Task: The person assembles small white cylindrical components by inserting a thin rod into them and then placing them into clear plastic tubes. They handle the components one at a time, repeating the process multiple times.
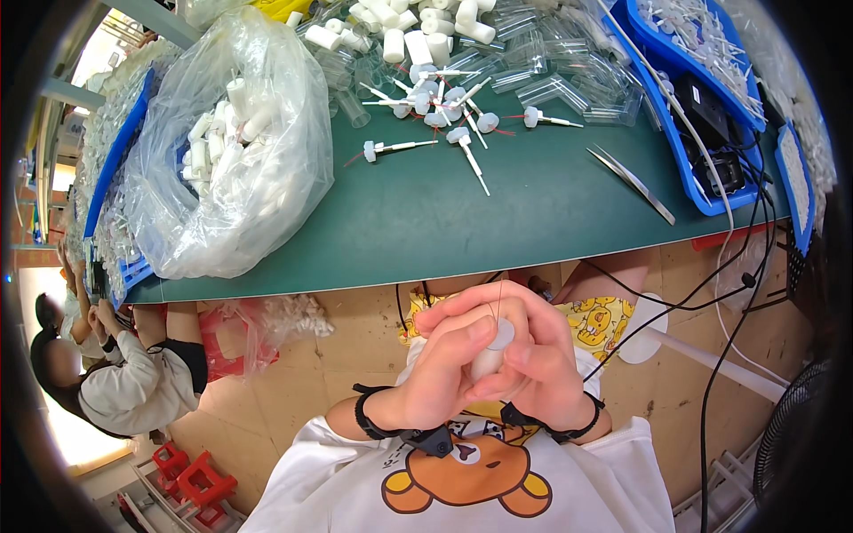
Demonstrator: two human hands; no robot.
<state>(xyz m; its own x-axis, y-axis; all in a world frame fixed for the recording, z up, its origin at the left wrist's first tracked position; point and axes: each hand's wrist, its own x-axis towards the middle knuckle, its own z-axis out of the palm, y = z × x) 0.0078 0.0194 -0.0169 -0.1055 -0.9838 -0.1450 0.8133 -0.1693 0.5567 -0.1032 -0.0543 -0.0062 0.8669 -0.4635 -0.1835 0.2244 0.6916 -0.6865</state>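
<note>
Close to my body, just off the table's front edge, my left hand and my right hand come together around a small white plastic cylinder. Its round end faces up between the thumbs. A thin line like a wire or thread rises from it; I cannot make out where it is fixed. The fingers of both hands are wrapped round the piece and hide its lower part. On the green table beyond lie several white rods with grey-white caps and thin red wires, one such rod nearest to me.
Metal tweezers lie at the right. A plastic bag of white cylinders stands left. Clear tubes and white cylinders are heaped at the back. A blue bin and black cables are right. Another person sits left.
</note>
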